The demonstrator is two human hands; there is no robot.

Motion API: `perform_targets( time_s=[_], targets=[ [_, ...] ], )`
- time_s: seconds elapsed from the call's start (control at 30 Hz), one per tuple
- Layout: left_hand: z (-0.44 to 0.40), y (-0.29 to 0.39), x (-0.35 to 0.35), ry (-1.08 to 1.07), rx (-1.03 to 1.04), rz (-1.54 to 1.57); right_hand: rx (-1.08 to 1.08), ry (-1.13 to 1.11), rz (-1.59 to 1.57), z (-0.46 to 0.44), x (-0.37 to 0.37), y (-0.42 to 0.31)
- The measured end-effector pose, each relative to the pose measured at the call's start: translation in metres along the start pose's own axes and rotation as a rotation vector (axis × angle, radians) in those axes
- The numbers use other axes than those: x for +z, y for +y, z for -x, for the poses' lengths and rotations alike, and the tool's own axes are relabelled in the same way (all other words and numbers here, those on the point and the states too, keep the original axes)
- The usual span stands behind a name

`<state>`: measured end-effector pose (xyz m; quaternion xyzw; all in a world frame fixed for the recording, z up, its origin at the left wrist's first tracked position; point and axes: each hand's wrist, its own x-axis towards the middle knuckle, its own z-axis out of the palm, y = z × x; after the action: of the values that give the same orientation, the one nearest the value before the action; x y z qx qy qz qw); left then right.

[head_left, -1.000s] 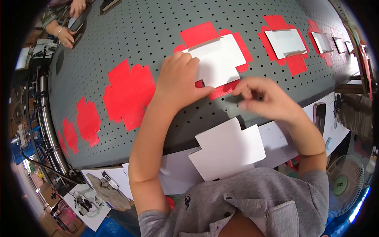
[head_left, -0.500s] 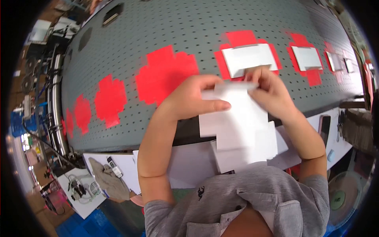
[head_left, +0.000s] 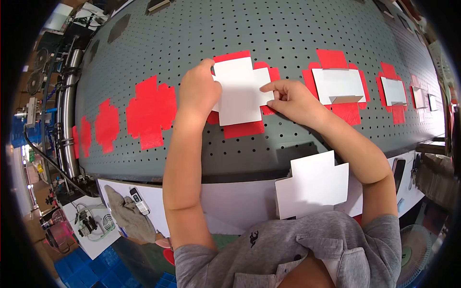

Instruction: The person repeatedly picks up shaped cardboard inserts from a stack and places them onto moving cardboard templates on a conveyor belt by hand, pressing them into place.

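Observation:
A white cross-shaped card (head_left: 237, 91) lies on a red cut-out sheet (head_left: 244, 130) on the perforated grey surface. At the card's left flap, my left hand (head_left: 199, 91) has its fingers closed on the edge. My right hand (head_left: 295, 101) pinches the right flap between thumb and index finger. To the right, a white card with raised flaps (head_left: 338, 85) rests on another red sheet (head_left: 346, 113). Nearer my body is a stack of white cards (head_left: 314, 185), below the surface's front edge.
More red sheets (head_left: 151, 113) lie in a row to the left, beside a metal roller (head_left: 71, 110). Farther right are smaller-looking white cards (head_left: 394, 91) on red. A grey cloth (head_left: 127, 213), a white device (head_left: 139, 200) and a phone (head_left: 398, 170) lie along the front.
A white card has come off the stack and now lies on a red sheet, with both hands at its sides. The view has shifted, and the co-worker's hands have left it.

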<state>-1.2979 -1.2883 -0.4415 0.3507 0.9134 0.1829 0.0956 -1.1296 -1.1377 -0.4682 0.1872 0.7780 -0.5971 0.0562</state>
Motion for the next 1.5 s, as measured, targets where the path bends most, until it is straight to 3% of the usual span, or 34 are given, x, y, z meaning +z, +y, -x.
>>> perform_targets(
  time_s=[0.83,0.9,0.97,1.03,1.1,1.17,1.2,1.23,1.3,1.4,1.5],
  targets=[
    [-0.009,0.018,0.031,-0.120,0.077,-0.024,0.030,0.115,0.160,0.017,-0.020,0.026],
    [-0.003,0.017,0.043,0.145,0.390,-0.189,0.013,0.138,0.236,0.025,-0.025,0.023],
    [0.003,0.015,0.040,0.055,0.473,-0.250,-0.015,0.164,0.314,0.041,-0.026,0.022],
    [0.014,0.010,0.034,-0.028,0.552,-0.312,0.026,0.197,0.209,0.072,-0.029,0.027],
    [0.028,0.006,0.031,-0.047,0.638,-0.086,0.128,0.067,-0.311,0.112,-0.031,0.047],
    [0.027,0.003,0.025,-0.086,0.672,-0.073,-0.058,0.032,-0.738,0.144,-0.008,0.042],
    [0.024,0.003,0.024,-0.134,0.704,-0.060,-0.095,0.024,-0.744,0.157,0.001,0.040],
    [0.017,0.004,0.024,-0.130,0.704,-0.059,-0.040,0.113,-0.558,0.166,0.007,0.027],
    [0.003,0.004,0.030,-0.198,0.621,-0.047,-0.009,0.250,-0.617,0.169,0.031,0.028],
    [0.002,0.003,0.040,-0.170,0.516,-0.018,-0.054,0.267,-0.649,0.163,0.048,0.026],
    [0.010,0.001,0.048,-0.028,0.598,-0.009,-0.016,0.302,-0.714,0.155,0.071,0.021]
  ],
)
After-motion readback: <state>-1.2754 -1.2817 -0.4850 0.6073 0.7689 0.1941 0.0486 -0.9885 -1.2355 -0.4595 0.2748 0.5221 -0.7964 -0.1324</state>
